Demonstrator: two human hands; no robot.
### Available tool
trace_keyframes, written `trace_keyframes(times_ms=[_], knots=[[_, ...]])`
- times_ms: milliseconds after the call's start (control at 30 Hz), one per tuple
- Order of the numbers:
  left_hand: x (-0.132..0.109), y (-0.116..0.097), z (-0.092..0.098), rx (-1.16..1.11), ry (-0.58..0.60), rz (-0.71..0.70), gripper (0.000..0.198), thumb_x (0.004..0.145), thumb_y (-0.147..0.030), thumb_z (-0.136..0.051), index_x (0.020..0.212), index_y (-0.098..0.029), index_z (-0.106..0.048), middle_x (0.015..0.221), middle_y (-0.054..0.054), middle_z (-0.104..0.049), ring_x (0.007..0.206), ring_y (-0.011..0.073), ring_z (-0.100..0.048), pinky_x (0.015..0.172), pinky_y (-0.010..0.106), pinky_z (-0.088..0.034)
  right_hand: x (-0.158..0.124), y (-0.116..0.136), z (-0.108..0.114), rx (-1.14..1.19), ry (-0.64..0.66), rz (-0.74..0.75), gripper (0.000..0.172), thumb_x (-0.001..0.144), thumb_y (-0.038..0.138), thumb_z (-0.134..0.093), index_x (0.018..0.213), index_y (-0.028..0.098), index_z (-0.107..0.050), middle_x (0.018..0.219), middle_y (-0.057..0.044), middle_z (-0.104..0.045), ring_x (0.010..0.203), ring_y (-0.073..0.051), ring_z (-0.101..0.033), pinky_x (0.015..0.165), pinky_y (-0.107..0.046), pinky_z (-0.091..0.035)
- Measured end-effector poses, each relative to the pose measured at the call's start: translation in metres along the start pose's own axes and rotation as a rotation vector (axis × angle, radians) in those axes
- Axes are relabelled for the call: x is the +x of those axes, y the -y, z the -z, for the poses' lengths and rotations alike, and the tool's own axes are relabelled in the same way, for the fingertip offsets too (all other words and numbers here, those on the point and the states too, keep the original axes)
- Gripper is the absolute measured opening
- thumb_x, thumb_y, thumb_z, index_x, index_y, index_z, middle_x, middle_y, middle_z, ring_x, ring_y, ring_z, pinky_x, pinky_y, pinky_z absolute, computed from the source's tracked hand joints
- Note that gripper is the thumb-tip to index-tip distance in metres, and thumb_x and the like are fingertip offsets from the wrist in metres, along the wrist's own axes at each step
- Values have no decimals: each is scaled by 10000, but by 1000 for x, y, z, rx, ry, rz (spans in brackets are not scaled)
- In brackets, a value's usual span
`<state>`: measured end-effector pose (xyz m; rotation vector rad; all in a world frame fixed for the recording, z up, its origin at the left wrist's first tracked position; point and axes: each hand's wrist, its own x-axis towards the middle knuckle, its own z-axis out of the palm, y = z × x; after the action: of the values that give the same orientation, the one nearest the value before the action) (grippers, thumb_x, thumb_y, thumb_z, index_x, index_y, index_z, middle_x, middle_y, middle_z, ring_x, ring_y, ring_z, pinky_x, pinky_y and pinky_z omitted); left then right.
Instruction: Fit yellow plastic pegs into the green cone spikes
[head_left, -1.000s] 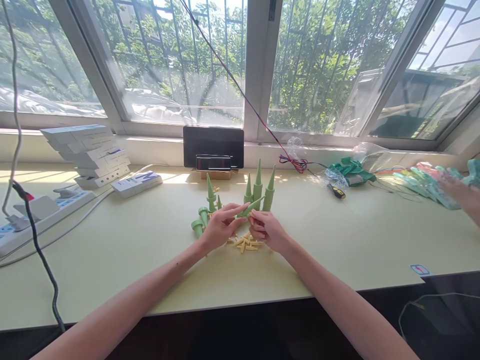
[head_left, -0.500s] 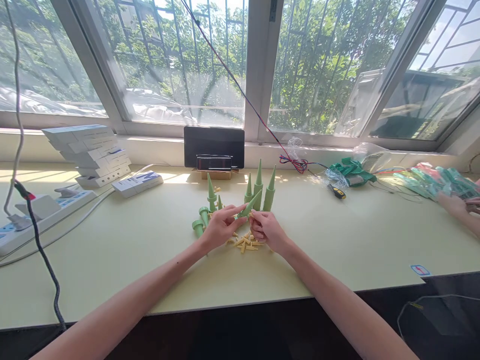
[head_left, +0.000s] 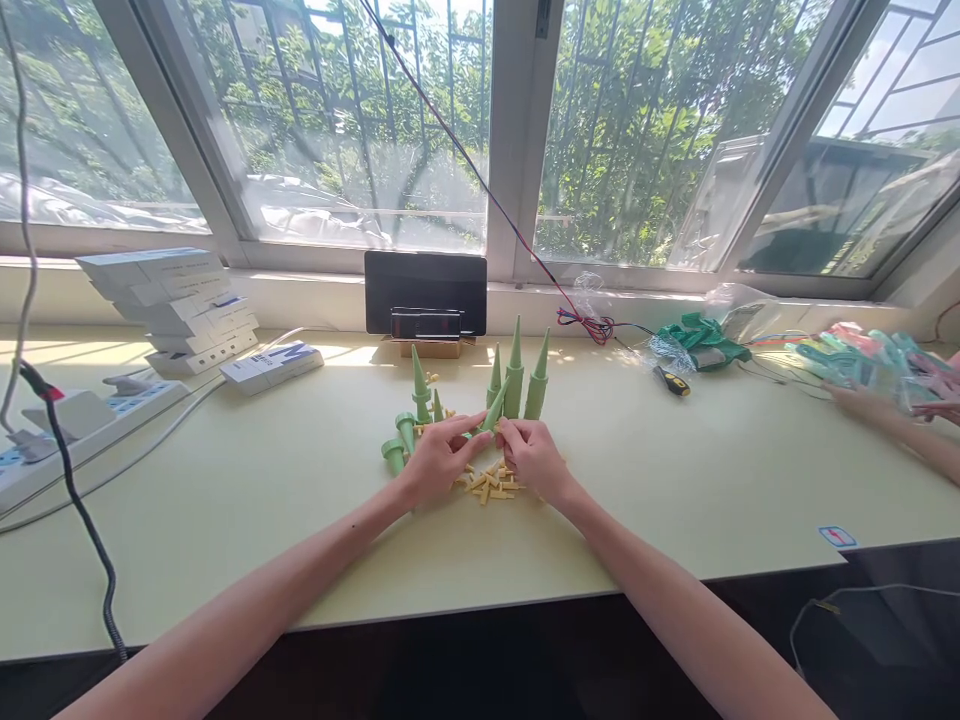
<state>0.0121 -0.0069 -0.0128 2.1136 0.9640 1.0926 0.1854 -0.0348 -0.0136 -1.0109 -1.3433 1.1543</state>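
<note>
Pinching one green cone (head_left: 491, 410) between both hands — left hand (head_left: 439, 457) steadying its body, right hand (head_left: 531, 455) at its base (yellow pegs (head_left: 491, 482) piled just below, handy).

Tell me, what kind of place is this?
Probably a small assembly workbench by a window. Both hands, left hand and right hand, hold a green cone over a pile of yellow pegs; a power strip and stacked boxes lie nearby.

Small assembly workbench (head_left: 225, 500) under barred windows (head_left: 360, 120): stacked boxes (head_left: 176, 305) far left, power strip (head_left: 82, 415), loose wires (head_left: 592, 325).
</note>
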Motion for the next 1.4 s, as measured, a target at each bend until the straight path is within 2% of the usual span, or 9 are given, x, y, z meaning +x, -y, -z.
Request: trace_keyframes(times_ms=[233, 367, 633, 900, 1033, 1167, 1400], knots=[[1, -8, 2, 19, 23, 6, 452, 929, -446, -535, 1204, -119, -682, 549, -34, -523, 444, 73, -371, 428, 193, -341, 1, -4, 2, -284, -45, 163, 405, 939, 426, -433, 604, 200, -461, 511, 34, -363, 487, -114, -324, 494, -265, -245], [1, -10, 3, 11, 22, 25, 454, 929, -460, -527, 1161, -109, -699, 534, -37, -518, 433, 73, -361, 466, 210, -379, 0, -3, 1, -384, -71, 275, 405, 941, 376, -431, 578, 199, -406, 544, 22, -384, 531, -123, -314, 536, -276, -234], [0, -8, 4, 11, 25, 47, 494, 900, -464, -567, 1213, -97, -675, 509, -42, -516, 447, 91, -413, 451, 211, -381, -2, -1, 0, -441, -75, 273, 389, 961, 338, -388, 605, 202, -313, 559, 30, -341, 542, -120, -281, 543, -280, -220], [-1, -5, 4, -62, 51, 55, 501, 895, -426, -594, 1287, -118, -640, 550, -31, -549, 444, 87, -470, 444, 204, -450, -2, 1, 1, -249, -25, 139, 405, 932, 422, -439, 594, 205, -389, 514, 35, -347, 491, -115, -314, 498, -271, -241], [-1, -1, 4, -146, 65, 75, 520, 875, -412, -632, 1317, -139, -617, 644, -13, -609, 441, 90, -533, 449, 218, -491, 0, -2, 0, -56, -6, 47, 395, 909, 452, -492, 604, 208, -429, 489, 56, -299, 437, -92, -262, 444, -258, -219], [0, 1, 3, -190, 52, 51, 500, 866, -377, -657, 1317, -165, -617, 573, -41, -588, 400, 86, -536, 407, 197, -459, 0, 3, -1, 147, 51, -58, 412, 868, 479, -565, 590, 206, -432, 467, 87, -228, 395, -60, -180, 400, -242, -151], [1, -5, 4, -198, 32, 54, 458, 851, -361, -673, 1269, -176, -656, 602, -26, -643, 404, 89, -557, 360, 178, -407, 0, 11, 2, 315, 136, -232, 400, 841, 485, -609, 621, 193, -446, 458, 111, -211, 379, -42, -187, 379, -203, -118]])
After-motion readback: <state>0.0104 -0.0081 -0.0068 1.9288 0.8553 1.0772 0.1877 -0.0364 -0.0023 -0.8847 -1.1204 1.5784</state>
